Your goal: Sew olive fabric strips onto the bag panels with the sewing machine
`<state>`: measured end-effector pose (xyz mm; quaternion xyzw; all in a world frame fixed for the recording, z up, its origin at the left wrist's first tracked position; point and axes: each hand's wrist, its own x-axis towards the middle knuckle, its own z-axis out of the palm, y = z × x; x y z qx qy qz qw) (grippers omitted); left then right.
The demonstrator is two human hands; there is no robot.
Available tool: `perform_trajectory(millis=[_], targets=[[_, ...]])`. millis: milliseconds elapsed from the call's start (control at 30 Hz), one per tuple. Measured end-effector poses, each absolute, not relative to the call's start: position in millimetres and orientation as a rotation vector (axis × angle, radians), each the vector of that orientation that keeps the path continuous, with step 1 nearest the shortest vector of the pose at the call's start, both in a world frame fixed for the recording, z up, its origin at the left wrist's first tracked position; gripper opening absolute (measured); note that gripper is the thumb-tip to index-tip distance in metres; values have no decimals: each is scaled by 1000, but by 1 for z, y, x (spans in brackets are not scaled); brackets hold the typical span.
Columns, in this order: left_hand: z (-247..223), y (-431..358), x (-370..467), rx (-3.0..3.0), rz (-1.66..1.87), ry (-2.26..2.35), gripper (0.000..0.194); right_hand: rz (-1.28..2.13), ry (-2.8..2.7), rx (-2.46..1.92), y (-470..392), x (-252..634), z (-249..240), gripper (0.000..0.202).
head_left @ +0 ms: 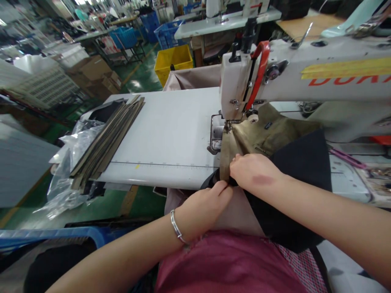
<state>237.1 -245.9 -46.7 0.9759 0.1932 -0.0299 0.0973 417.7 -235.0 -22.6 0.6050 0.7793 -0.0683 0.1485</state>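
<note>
A sewing machine (235,85) stands over the table, its presser foot (229,125) down at an olive fabric strip (225,156). This strip runs from the foot toward me along the edge of an olive garment (275,128) with a black cloth panel (302,167). Near the table's front edge, my left hand (212,201), below a silver bangle, pinches the lower end of the strip. Just above it, my right hand (255,171) is closed on the garment beside the strip, fingertips partly hidden. Both hands are close together, on the near side of the foot.
A stack of olive and black fabric strips (113,138) lies on the left end of the white table (171,130), beside clear plastic (73,162). Purple-handled snips (348,158) lie at the right. Behind stands a yellow bin (174,61); a blue crate (91,236) is at lower left.
</note>
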Motion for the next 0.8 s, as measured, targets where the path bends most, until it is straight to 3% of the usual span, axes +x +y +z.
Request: perform_trajectory(millis=[167, 300, 400, 600, 733, 800], targets=[[-35, -238, 248, 2818, -150, 960, 25, -120, 2267, 1747, -235, 424, -36, 39], [-26, -239, 235, 2654, -276, 447, 13, -67, 2260, 1740, -238, 426, -39, 34], [-34, -243, 229, 2600, -296, 287, 21, -46, 2273, 1715, -239, 426, -37, 33], [-51, -253, 227, 2757, -407, 625, 35, 9, 2297, 1683, -242, 429, -42, 42], [-28, -228, 206, 2816, -366, 805, 47, 41, 2302, 1708, -250, 438, -52, 48], [-10, -200, 194, 2919, -345, 802, 37, 43, 2307, 1718, -255, 443, -55, 50]])
